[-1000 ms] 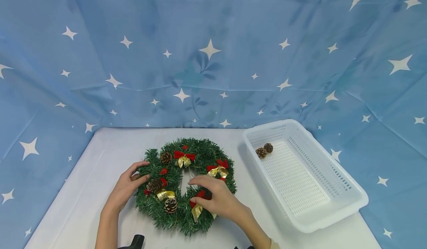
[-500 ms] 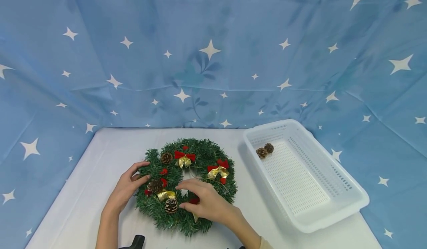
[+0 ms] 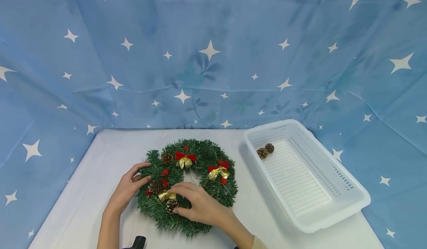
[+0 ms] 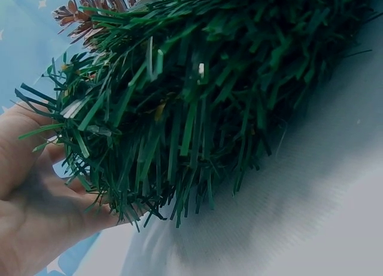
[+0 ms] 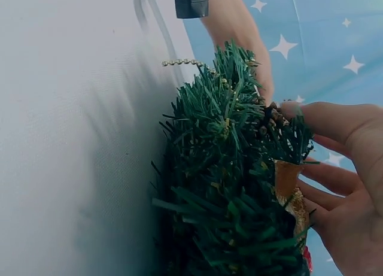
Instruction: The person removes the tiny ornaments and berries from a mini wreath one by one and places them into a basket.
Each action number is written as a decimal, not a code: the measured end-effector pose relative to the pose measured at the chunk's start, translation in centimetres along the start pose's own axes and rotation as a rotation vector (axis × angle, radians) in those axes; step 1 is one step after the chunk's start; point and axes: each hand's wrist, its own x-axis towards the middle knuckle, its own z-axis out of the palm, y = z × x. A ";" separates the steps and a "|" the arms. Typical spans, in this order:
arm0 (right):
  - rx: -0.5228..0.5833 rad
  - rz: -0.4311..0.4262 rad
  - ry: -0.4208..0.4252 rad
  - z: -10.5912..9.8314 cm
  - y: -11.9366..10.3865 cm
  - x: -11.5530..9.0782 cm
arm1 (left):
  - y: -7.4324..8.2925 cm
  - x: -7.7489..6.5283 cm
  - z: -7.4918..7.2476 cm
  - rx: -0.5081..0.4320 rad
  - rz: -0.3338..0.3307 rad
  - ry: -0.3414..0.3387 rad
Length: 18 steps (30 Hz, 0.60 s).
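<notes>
A green tinsel wreath (image 3: 220,200) with red and gold bows and several pine cones lies on the white table. My left hand (image 3: 128,186) grips its left edge; in the left wrist view, thumb and fingers (image 4: 36,138) reach round the tinsel. Over the wreath's front, my right hand (image 3: 198,206) has its thumb at the side of a pine cone (image 3: 171,205) and its forefinger near a gold bow (image 3: 165,196). The right wrist view shows that thumb close against the pine cone (image 5: 272,117), with fingers spread beyond a gold ribbon (image 5: 287,177).
To the right stands a white perforated plastic basket (image 3: 347,204) with two pine cones (image 3: 265,150) in its far left corner. A blue star-patterned cloth (image 3: 233,67) hangs behind the white table (image 3: 260,219).
My right hand has moved left across the wreath, from the front right bow to the front pine cone, keeping its fingers spread. The left hand has kept its hold.
</notes>
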 end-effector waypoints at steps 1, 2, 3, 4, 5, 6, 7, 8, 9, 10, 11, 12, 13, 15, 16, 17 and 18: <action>-0.009 -0.005 0.001 0.0 0.0 0.0 | 0.0 0.0 0.0 -0.001 0.000 0.000; -0.016 -0.011 0.003 0.1 0.0 0.1 | 0.0 0.0 0.0 0.001 0.003 0.002; -0.021 -0.015 0.002 0.2 0.1 0.2 | 0.0 0.0 0.0 0.001 0.004 0.002; -0.027 -0.021 0.002 0.2 0.1 0.2 | 0.0 0.0 0.0 0.000 0.006 0.003; -0.034 -0.024 0.000 0.3 0.2 0.3 | 0.0 0.0 0.0 0.000 0.009 0.003; -0.036 -0.024 -0.004 0.4 0.2 0.3 | 0.0 0.0 0.0 -0.001 0.009 0.001; -0.038 -0.025 -0.007 0.4 0.2 0.3 | 0.0 -0.1 0.0 -0.001 0.010 0.001; -0.035 -0.024 -0.012 0.5 0.2 0.4 | 0.0 -0.1 0.0 -0.001 0.010 -0.001; -0.030 -0.023 -0.016 0.5 0.2 0.4 | 0.0 -0.1 0.0 -0.001 0.011 -0.001; -0.026 -0.025 -0.019 0.6 0.2 0.4 | 0.0 -0.1 0.1 -0.001 0.012 -0.001; -0.020 -0.026 -0.022 0.7 0.2 0.4 | 0.0 -0.1 0.1 -0.001 0.014 0.001; -0.010 -0.027 -0.027 0.7 0.2 0.4 | 0.0 -0.1 0.1 -0.001 0.012 -0.002; -0.009 -0.034 -0.030 0.7 0.2 0.4 | -0.1 -0.1 0.1 -0.001 0.013 0.000; 0.000 -0.045 -0.038 0.8 0.2 0.4 | -0.1 0.0 0.1 -0.003 0.009 0.000; 0.001 -0.050 -0.043 0.8 0.2 0.3 | -0.1 0.0 0.0 -0.005 0.006 0.000; -0.002 -0.054 -0.047 0.8 0.2 0.3 | -0.1 0.0 0.0 -0.006 0.004 0.000; -0.005 -0.050 -0.055 0.8 0.2 0.3 | -0.1 0.0 0.0 -0.006 0.003 -0.002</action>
